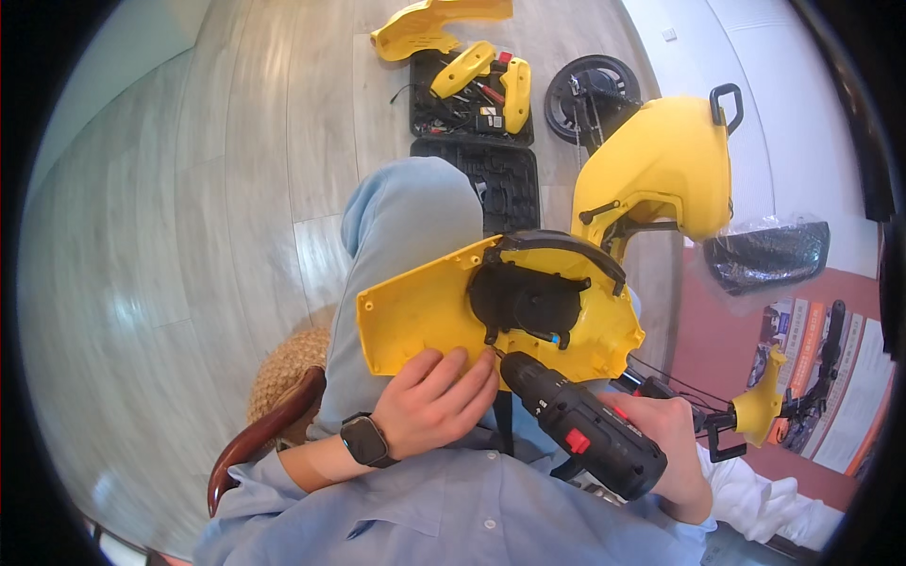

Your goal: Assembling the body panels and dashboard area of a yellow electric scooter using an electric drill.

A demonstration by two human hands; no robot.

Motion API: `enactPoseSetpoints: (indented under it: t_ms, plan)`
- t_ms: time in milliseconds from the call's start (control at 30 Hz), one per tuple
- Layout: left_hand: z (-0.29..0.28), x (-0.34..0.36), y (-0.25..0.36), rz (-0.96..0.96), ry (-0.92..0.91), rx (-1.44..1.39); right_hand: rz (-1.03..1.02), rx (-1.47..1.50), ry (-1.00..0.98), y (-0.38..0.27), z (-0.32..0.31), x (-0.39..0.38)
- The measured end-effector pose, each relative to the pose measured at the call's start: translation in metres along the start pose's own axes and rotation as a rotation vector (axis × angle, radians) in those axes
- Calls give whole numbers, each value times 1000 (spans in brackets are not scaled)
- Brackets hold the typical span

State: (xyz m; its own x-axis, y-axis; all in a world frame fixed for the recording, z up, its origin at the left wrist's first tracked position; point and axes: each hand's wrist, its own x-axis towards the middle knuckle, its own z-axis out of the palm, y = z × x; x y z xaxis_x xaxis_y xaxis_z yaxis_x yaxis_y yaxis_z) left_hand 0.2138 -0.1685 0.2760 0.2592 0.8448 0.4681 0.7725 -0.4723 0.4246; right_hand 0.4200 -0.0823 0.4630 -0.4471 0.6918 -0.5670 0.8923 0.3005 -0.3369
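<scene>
A yellow plastic cover lies across my lap, its hollow inner side facing up. A round black plastic part sits in it, and a curved black strip runs along its far edge. My left hand is bent over the near rim of the cover, fingertips close to the drill's tip; its thumb is hidden. My right hand is wrapped round the handle of a black cordless drill with a red switch. The drill's bit points at the black part's near edge; any screw there is too small to make out.
Ahead on the floor lies an open black tool case with tools and yellow pieces. A yellow-bodied machine with a black wheel stands ahead right. Beside it are a bagged black part and a printed sheet. A wooden chair arm is at left.
</scene>
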Motion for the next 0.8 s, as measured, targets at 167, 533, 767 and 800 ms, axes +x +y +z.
enactPoseSetpoints:
  t_ms: [167,533,767,800]
  plan:
    - [6,-2,-1,-24,16,-42,33,9,22,-9,3,2]
    - [10,-9,-6,-31,14,-90,92,49,6,-14,9,7]
    - [15,-11,-9,-40,72,-126,-29,-322,-102,-36,-10,22]
    - [15,-11,-9,-42,73,-127,-42,-329,-128,-37,-10,23]
